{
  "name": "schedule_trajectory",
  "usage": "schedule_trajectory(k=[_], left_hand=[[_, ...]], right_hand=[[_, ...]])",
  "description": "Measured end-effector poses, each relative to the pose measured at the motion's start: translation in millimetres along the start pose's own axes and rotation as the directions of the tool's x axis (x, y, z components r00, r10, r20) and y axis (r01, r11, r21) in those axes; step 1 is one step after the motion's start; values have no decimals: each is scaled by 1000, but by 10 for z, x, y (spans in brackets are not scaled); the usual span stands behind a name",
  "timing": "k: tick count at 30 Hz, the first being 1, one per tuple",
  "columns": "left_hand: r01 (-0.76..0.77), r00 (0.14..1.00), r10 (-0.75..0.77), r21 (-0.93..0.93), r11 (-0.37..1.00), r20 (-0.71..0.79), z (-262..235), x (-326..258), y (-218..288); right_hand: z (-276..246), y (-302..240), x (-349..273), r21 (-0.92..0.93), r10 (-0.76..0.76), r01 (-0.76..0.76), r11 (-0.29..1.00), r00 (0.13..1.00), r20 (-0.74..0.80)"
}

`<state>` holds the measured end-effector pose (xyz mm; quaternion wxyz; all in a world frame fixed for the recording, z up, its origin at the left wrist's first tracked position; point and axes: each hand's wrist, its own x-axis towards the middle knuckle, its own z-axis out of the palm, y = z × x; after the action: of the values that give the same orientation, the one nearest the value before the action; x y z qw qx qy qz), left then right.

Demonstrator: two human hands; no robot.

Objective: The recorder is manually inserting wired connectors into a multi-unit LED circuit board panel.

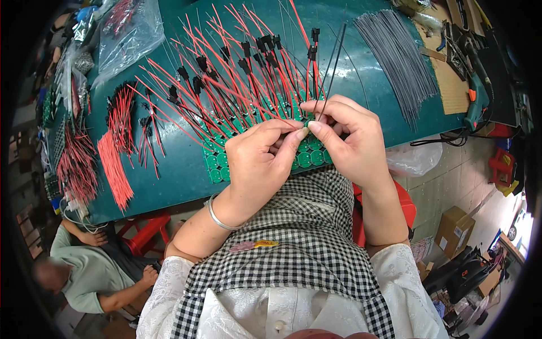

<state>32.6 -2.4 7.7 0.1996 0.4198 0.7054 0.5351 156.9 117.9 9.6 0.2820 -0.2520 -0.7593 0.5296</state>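
Side by side over a green panel of small round circuit boards (305, 159), my two hands nearly touch at the fingertips. My right hand (355, 138) is closed in a pinch on thin black wires (334, 70), which stick up and away from me. My left hand (257, 155) is pinched too, its thumb and forefinger meeting at the right fingertips; what lies between them is too small to make out. Long red wires (217, 85) and red-and-black leads with black plug connectors (245, 48) rise from the panel just beyond my hands.
A bundle of dark grey wires (395, 65) lies at the right of the green table (169, 189). Bunches of red wires (116, 169) and a clear plastic bag (130, 39) are on the left. A green-handled tool (477, 101) sits far right. Another person (96, 271) sits lower left.
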Motion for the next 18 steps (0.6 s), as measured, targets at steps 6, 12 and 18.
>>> schedule_trajectory(k=[6,12,18], left_hand=[[-5,1000,5,28,1000,2,-5,-5,-7],[-72,997,73,69,995,0,-7,-3,-36],[-150,989,149,126,981,17,0,18,-65]], right_hand=[[-37,-4,-13,-28,7,-5,1000,998,68],[-29,1,-15,-31,14,-12,999,996,83],[-46,18,-7,-53,-31,38,998,992,125]])
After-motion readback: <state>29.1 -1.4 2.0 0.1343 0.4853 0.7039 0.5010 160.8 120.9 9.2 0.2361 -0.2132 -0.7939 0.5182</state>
